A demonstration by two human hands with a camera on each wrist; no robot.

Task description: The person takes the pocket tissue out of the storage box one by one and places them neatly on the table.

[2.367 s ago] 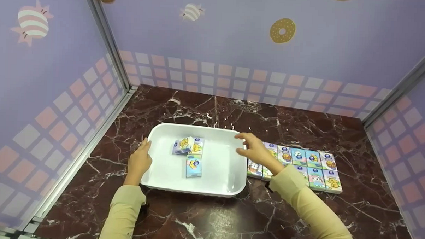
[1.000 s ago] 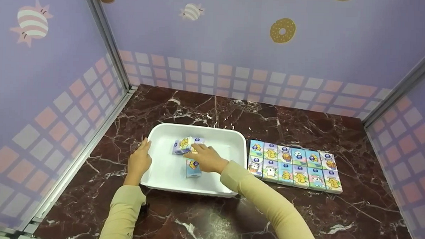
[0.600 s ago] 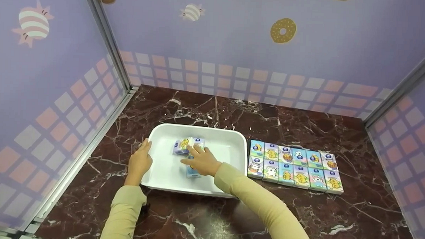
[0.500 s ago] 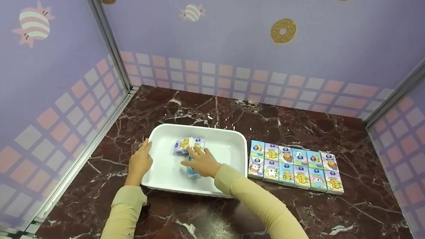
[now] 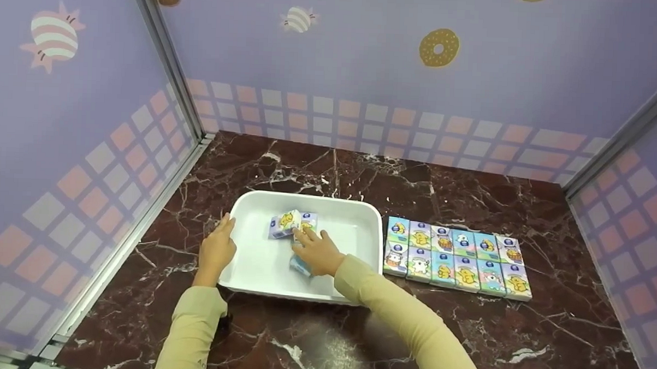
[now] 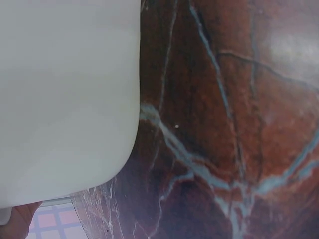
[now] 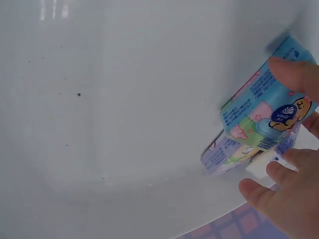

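In the head view my left hand (image 5: 217, 250) holds the left rim of the white tray (image 5: 260, 272). The left wrist view catches only part of that hand (image 6: 20, 221) at the tray's edge. My right hand (image 5: 319, 253) is inside the tray and pinches a blue tissue pack (image 5: 299, 265). In the right wrist view the thumb lies on one side of the blue tissue pack (image 7: 264, 107), with fingers on the other side, partly hidden. Just beyond it are two purple tissue packs, one tilted (image 5: 283, 225) against the other (image 5: 309, 220).
Right of the tray, several tissue packs (image 5: 457, 259) lie in two tight rows on the dark red marble tabletop (image 5: 323, 337). Patterned purple panels (image 5: 354, 60) enclose the back and both sides.
My right hand came in from the tray's right edge, went down on the blue tissue pack and now pinches it, turning it slightly. My left hand stays at the rim.
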